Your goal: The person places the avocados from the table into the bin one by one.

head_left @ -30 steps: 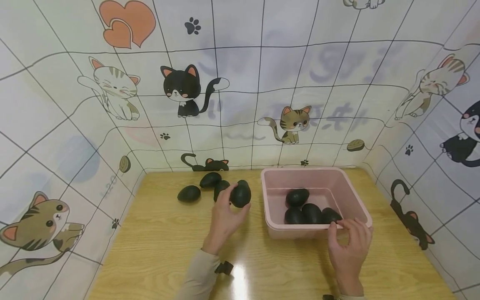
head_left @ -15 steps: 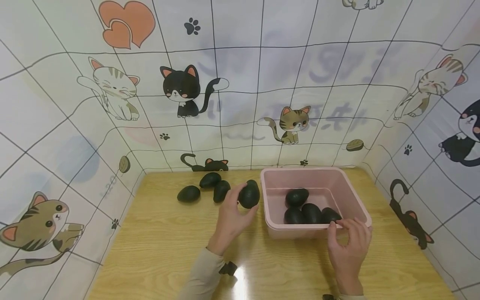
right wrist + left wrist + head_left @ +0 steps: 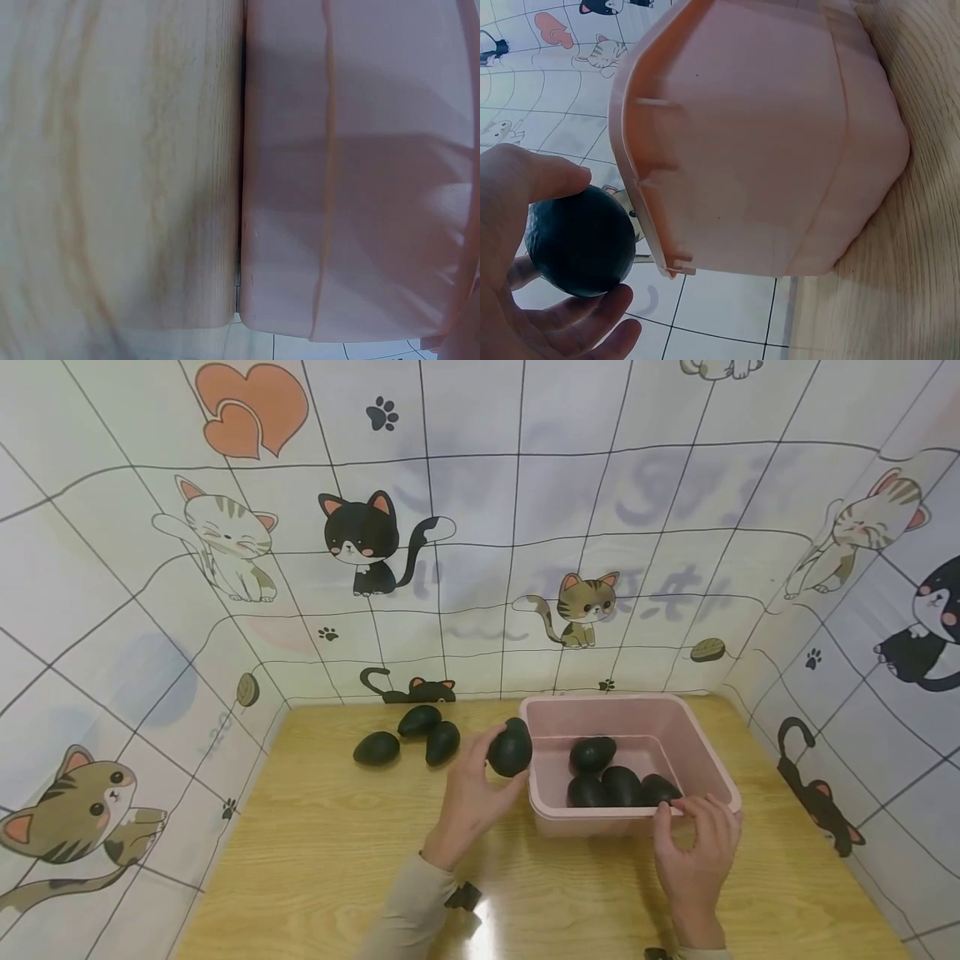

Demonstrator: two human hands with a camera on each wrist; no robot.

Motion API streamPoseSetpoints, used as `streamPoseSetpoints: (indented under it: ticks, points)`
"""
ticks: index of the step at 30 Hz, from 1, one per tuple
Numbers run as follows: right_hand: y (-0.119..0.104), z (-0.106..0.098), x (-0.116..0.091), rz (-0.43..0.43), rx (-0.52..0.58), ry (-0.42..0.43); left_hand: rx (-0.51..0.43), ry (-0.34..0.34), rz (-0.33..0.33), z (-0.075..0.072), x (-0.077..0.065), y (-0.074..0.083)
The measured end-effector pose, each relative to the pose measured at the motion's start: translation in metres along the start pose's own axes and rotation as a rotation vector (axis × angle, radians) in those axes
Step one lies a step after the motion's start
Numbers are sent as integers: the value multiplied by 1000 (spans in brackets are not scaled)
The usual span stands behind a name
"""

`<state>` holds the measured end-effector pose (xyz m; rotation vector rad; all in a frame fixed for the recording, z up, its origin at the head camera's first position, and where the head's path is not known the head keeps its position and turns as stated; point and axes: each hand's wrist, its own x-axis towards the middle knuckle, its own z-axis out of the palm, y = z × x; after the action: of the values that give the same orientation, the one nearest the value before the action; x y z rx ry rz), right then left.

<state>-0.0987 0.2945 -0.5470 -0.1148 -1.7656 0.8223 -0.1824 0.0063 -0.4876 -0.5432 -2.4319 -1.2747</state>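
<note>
Your left hand, fingers curled round a dark avocado, has carried it rightward from beside the three loose avocados to just touching the pink bin's left rim, nearly a deposit, while your right hand keeps gripping the bin's near rim.

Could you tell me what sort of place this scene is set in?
Probably a small staged tabletop booth, not a kitchen: a wooden table walled on three sides by a cartoon-cat printed cloth, with a pink plastic bin and dark avocados.
</note>
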Motion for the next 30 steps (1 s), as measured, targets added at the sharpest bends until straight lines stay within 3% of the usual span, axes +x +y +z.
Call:
streamPoseSetpoints:
  ticks: [9,16,25,30]
  points:
    - [3,-2,-1,9,-13,-12,1,-61,-35,5,-3,16]
    - [4,-2,-2,17,-6,-14,19,-92,-25,11,-6,25]
    - [4,-2,-1,-15,2,-5,63,-44,65,20,-6,34]
    - [5,-2,-2,-12,2,-6,69,-56,104,25,-7,38]
